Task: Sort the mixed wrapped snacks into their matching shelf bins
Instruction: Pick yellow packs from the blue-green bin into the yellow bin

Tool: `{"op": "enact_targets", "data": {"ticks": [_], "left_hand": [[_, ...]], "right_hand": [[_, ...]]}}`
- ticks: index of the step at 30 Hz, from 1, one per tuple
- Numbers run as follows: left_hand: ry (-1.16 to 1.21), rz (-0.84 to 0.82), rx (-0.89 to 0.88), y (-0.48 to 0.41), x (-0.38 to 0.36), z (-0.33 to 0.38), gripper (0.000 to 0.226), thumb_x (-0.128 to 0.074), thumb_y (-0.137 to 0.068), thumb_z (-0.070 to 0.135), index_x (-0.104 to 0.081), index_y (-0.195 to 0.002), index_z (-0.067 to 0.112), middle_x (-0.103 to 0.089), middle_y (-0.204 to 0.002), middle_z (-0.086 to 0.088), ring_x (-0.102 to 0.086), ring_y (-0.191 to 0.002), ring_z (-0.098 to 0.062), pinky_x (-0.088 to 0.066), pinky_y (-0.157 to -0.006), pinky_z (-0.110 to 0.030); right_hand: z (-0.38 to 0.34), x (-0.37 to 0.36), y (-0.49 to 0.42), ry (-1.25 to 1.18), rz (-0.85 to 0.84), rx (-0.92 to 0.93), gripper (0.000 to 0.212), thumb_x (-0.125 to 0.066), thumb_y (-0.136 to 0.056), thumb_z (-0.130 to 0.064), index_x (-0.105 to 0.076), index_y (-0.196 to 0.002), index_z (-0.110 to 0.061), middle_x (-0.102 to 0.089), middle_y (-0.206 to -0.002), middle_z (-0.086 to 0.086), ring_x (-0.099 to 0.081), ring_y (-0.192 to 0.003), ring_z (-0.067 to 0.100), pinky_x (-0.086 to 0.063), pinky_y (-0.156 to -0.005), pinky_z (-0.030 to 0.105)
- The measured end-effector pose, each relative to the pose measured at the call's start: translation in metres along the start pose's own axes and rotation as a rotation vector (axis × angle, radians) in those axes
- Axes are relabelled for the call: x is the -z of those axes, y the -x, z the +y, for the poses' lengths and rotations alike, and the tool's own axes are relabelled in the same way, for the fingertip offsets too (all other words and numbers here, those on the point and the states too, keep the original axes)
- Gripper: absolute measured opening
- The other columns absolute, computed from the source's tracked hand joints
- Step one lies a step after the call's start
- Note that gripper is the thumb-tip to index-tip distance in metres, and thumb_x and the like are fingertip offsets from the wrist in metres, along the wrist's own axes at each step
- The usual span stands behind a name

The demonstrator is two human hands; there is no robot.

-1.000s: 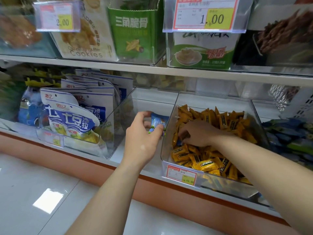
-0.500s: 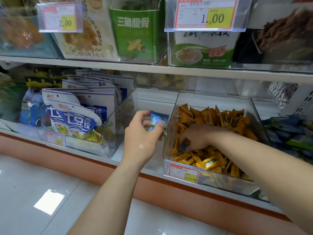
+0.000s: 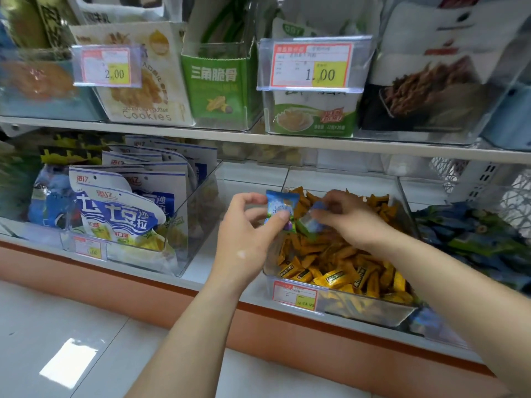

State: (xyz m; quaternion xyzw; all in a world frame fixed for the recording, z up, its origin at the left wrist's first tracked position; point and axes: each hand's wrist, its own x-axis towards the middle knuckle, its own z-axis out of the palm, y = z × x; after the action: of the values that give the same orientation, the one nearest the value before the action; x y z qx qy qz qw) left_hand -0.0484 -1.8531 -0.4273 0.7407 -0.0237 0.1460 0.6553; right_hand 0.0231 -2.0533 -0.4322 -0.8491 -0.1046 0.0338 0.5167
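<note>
At centre, a blue snack (image 3: 280, 209) is pinched by the left hand (image 3: 247, 234) at the bin (image 3: 367, 308) edge. A second snack (image 3: 310, 222) is pinched by the right hand (image 3: 347, 219) (bare shelf (image 3: 247, 179) lies left). Tags (image 3: 311, 66) are marked 2.00 and 1.00.

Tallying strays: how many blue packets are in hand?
2: one packet pinched by the left hand, a second packet in the right hand; others may lie buried in the bin.
</note>
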Motion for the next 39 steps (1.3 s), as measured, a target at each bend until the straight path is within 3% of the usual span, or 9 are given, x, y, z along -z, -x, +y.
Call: {"op": "enact_targets", "data": {"ticks": [6, 11, 16, 22, 24, 27, 29, 33, 39], "left_hand": [[-0.03, -0.159, -0.081, 0.02, -0.054, 0.013, 0.012, -0.075, -0.087, 0.019, -0.065, -0.093, 0.021, -0.072, -0.085, 0.006, -0.067, -0.077, -0.013, -0.053, -0.072, -0.033], [-0.085, -0.105, -0.134, 0.035, -0.101, 0.022, 0.006, -0.074, -0.087, 0.023, -0.07, -0.089, 0.027, -0.069, -0.093, 0.006, -0.064, -0.088, -0.011, -0.052, -0.079, -0.03], [0.037, -0.226, -0.045, 0.043, -0.132, 0.029, 0.007, -0.068, -0.093, 0.028, -0.075, -0.094, 0.028, -0.074, -0.089, 0.013, -0.065, -0.077, 0.003, -0.046, -0.061, -0.013], [-0.465, -0.207, -0.255, 0.028, -0.111, 0.02, 0.014, -0.063, -0.093, 0.035, -0.071, -0.104, 0.033, -0.069, -0.098, 0.022, -0.061, -0.094, 0.006, -0.047, -0.079, -0.013], [-0.623, -0.206, -0.27, 0.019, -0.095, 0.02, 0.013, -0.063, -0.091, 0.035, -0.071, -0.102, 0.033, -0.069, -0.099, 0.018, -0.062, -0.093, 0.001, -0.051, -0.083, -0.025], [-0.754, -0.159, -0.252, 0.006, -0.069, 0.016, 0.017, -0.063, -0.091, 0.035, -0.071, -0.105, 0.032, -0.07, -0.104, 0.01, -0.064, -0.099, -0.014, -0.052, -0.085, -0.037], [-0.783, -0.076, -0.237, -0.003, -0.053, 0.012, 0.025, -0.064, -0.089, 0.032, -0.069, -0.113, 0.028, -0.068, -0.112, 0.004, -0.062, -0.104, -0.021, -0.052, -0.086, -0.04], [-0.776, 0.033, -0.128, -0.018, -0.027, -0.006, 0.051, -0.067, -0.09, 0.024, -0.052, -0.138, 0.016, -0.063, -0.123, -0.004, -0.059, -0.112, -0.027, -0.05, -0.093, -0.044], [-0.733, -0.053, 0.05, -0.023, -0.011, -0.034, 0.029, -0.06, -0.094, 0.027, -0.066, -0.122, 0.023, -0.073, -0.108, 0.003, -0.069, -0.1, -0.019, -0.055, -0.09, -0.038]], "right_hand": [[-0.013, 0.033, 0.077, -0.811, -0.003, -0.271, 0.032, -0.059, -0.096, -0.035, -0.062, -0.121, -0.015, -0.071, -0.115, 0.013, -0.073, -0.093, 0.028, -0.059, -0.064, 0.04], [-0.011, 0.056, 0.116, -0.749, 0.037, -0.16, 0.068, -0.082, -0.07, -0.037, -0.052, -0.125, -0.011, -0.073, -0.109, 0.013, -0.072, -0.089, 0.026, -0.059, -0.073, 0.037], [0.009, 0.077, 0.13, -0.754, 0.114, -0.152, 0.053, -0.08, -0.075, -0.017, -0.055, -0.121, -0.014, -0.075, -0.098, 0.012, -0.073, -0.082, 0.025, -0.061, -0.068, 0.035], [0.042, 0.126, 0.109, 0.183, 0.562, 0.075, 0.031, -0.071, -0.086, -0.021, -0.052, -0.107, -0.032, -0.063, -0.105, -0.002, -0.061, -0.094, 0.015, -0.047, -0.074, 0.031], [0.051, 0.145, 0.091, 0.42, 0.493, 0.043, 0.029, -0.063, -0.092, -0.028, -0.052, -0.118, -0.03, -0.058, -0.114, 0.002, -0.058, -0.101, 0.021, -0.04, -0.076, 0.03], [0.061, 0.157, 0.068, 0.767, 0.219, -0.211, 0.057, -0.049, -0.099, -0.039, -0.033, -0.15, -0.019, -0.049, -0.139, 0.015, -0.048, -0.125, 0.035, -0.043, -0.094, 0.039], [0.054, 0.153, 0.057, 0.924, 0.278, -0.287, 0.064, -0.046, -0.099, -0.043, -0.025, -0.153, -0.017, -0.042, -0.146, 0.017, -0.041, -0.131, 0.039, -0.042, -0.099, 0.046], [0.024, 0.117, 0.032, 0.98, 0.394, -0.059, 0.052, -0.052, -0.093, -0.045, -0.046, -0.141, -0.027, -0.047, -0.143, 0.005, -0.042, -0.129, 0.031, -0.042, -0.1, 0.044], [0.005, 0.022, -0.038, 0.711, -0.101, 0.172, 0.028, -0.058, -0.087, -0.049, -0.064, -0.107, -0.03, -0.055, -0.119, -0.005, -0.051, -0.109, 0.018, -0.038, -0.08, 0.034]]}}
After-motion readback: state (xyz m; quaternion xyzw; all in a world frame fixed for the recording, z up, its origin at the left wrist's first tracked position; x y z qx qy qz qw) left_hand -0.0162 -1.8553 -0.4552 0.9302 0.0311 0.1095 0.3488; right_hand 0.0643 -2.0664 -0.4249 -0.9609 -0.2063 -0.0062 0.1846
